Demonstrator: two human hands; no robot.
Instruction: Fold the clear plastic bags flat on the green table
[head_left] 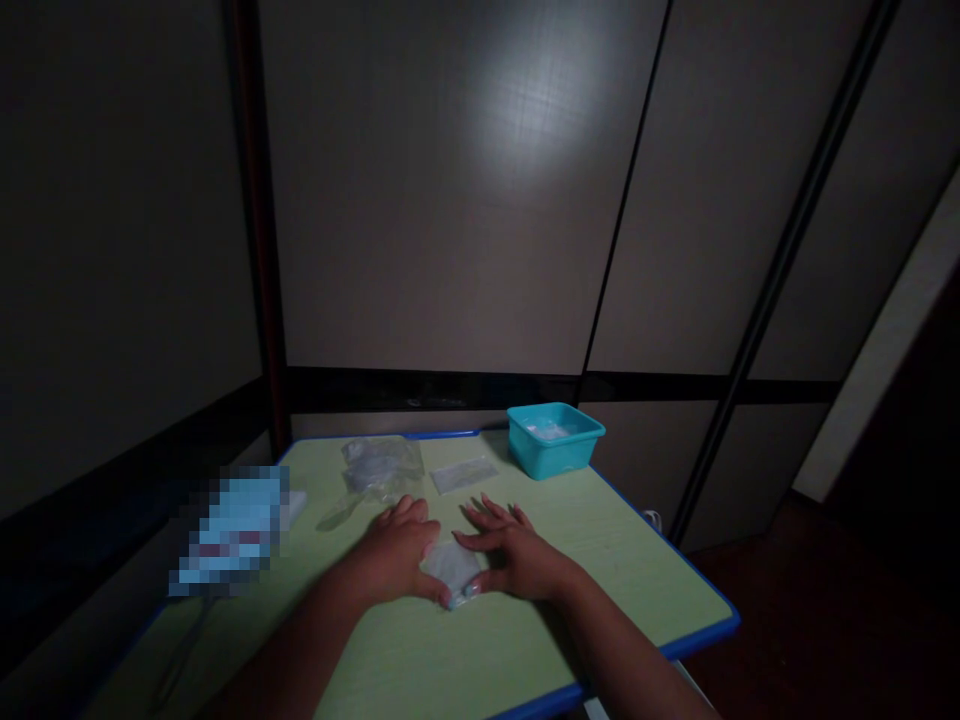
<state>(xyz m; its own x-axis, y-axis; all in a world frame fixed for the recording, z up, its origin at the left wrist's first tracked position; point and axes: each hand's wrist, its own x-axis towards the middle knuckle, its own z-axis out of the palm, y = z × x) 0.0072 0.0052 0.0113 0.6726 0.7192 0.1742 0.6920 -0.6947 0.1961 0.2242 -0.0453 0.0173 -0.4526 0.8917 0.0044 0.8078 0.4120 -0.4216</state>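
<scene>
A small translucent plastic bag (452, 570) lies flat on the pale green table in front of me. My left hand (401, 550) grips its left edge, thumb at the near corner and the other fingers curled. On the right edge, my right hand (517, 550) holds the bag with thumb and index finger, while its remaining fingers stretch forward over the table. Just beyond my hands lies another flat translucent bag (465, 474). Crumpled clear plastic (382, 465) is heaped past my left hand.
A turquoise basket (559, 455) with whitish contents stands at the table's back right corner. On the left is a blurred-out light blue object (240, 525). The table (637, 580) has a blue edge; behind it rise large cabinet panels (450, 220).
</scene>
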